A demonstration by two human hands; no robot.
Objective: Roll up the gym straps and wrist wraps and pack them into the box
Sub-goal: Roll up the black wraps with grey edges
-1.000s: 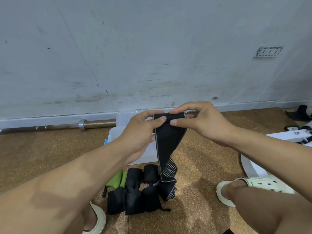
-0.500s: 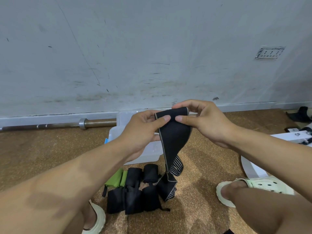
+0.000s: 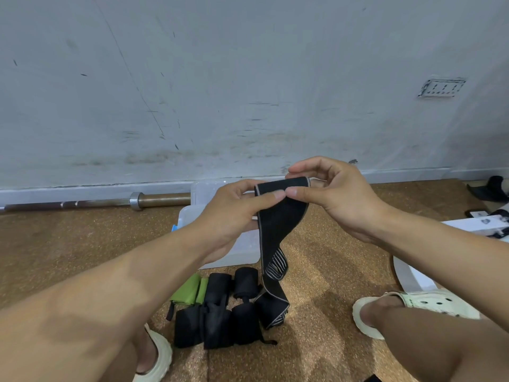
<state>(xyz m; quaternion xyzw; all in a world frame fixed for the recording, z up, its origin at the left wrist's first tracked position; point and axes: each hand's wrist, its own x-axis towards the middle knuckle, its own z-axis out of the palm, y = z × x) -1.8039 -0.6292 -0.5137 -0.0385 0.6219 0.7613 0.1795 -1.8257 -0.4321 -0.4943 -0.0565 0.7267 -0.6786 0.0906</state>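
Wrist wraps [image 3: 220,310] and straps, most of them already rolled into black bundles with one green strap [image 3: 190,289] at their left, lie on the cork-coloured floor [image 3: 316,271] in the lower centre of the frame, between two feet in pale clogs [image 3: 413,304]. One black wrap [image 3: 278,216] with pale edging is not yet rolled: its lower end rests against the bundles, and it rises, twisting once to show a striped side, to the middle of the frame. There the left hand [image 3: 234,213] pinches its top edge between thumb and fingers, and the right hand [image 3: 330,194] pinches the same edge just beside it, thumb tips nearly touching, the other fingers curled behind the cloth.

Behind the hands, partly hidden by the left forearm, stands the clear plastic box [image 3: 209,194]; what it holds cannot be told. Farther back a barbell [image 3: 110,202] lies along the foot of the scuffed white wall [image 3: 248,78].

The likely trouble from here is a crooked start. With the twist left in the hanging length, the roll could skew and loosen, or the trailing end could drag the finished bundles apart as it is wound in. A slack first turn could also spring open once let go.
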